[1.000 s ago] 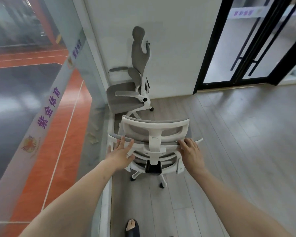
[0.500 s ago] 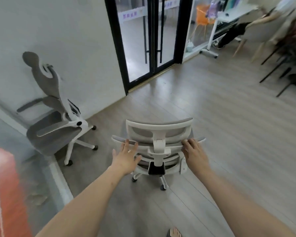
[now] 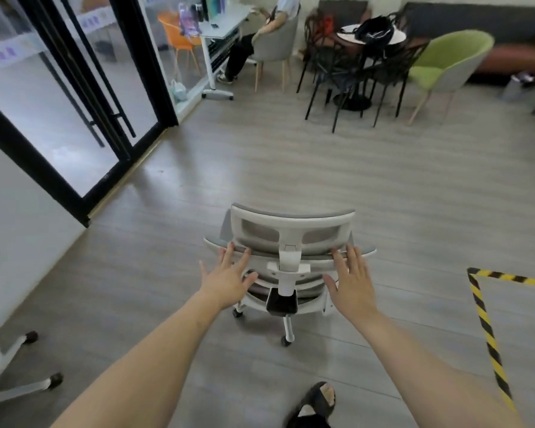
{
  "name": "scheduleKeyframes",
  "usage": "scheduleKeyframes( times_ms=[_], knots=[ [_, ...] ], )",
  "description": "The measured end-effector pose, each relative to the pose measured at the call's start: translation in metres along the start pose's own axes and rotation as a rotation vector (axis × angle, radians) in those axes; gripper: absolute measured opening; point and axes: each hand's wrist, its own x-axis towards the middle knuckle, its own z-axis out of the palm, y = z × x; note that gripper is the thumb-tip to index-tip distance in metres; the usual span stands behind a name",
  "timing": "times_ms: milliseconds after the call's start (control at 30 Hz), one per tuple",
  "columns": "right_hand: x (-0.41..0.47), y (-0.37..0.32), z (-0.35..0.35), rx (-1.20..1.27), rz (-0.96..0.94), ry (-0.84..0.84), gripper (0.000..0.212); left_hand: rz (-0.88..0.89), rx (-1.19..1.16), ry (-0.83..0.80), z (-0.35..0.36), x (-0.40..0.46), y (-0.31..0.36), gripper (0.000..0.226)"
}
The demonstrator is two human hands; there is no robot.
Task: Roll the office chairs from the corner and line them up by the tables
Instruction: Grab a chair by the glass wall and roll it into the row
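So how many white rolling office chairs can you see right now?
2. One office chair stands mid-floor with both hands on its back; of the second chair only white legs and casters show at the lower left edge. Others may be out of frame.

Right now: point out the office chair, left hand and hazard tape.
office chair [image 3: 291, 222], head view, top rail of the white backrest frame.
left hand [image 3: 226, 281], head view, back of the hand.
hazard tape [image 3: 488, 338], head view, yellow-black strip on the floor.

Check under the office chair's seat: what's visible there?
Under the office chair: a white star base leg and two dark casters on the grey floor. The backrest and black block cover the central column and remaining legs.
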Motion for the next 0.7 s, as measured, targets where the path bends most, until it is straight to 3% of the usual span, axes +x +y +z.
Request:
scheduleKeyframes(
  times_ms=[133, 300, 700],
  knots=[
    [0.025, 0.07, -0.022, 0.015, 0.172, 0.009, 0.062, 0.09, 0.042, -0.051, -0.023, 0.062, 0.077, 0.066],
    [0.066, 0.166, -0.063, -0.03, 0.324, -0.036, 0.073, 0.186, 0.117, -0.093, -0.049, 0.15, 0.185, 0.065],
    [0.153, 0.392, -0.145, -0.075, 0.672, -0.032, 0.065, 0.507, 0.246, -0.135, -0.086, 0.36, 0.458, 0.063]
  ],
)
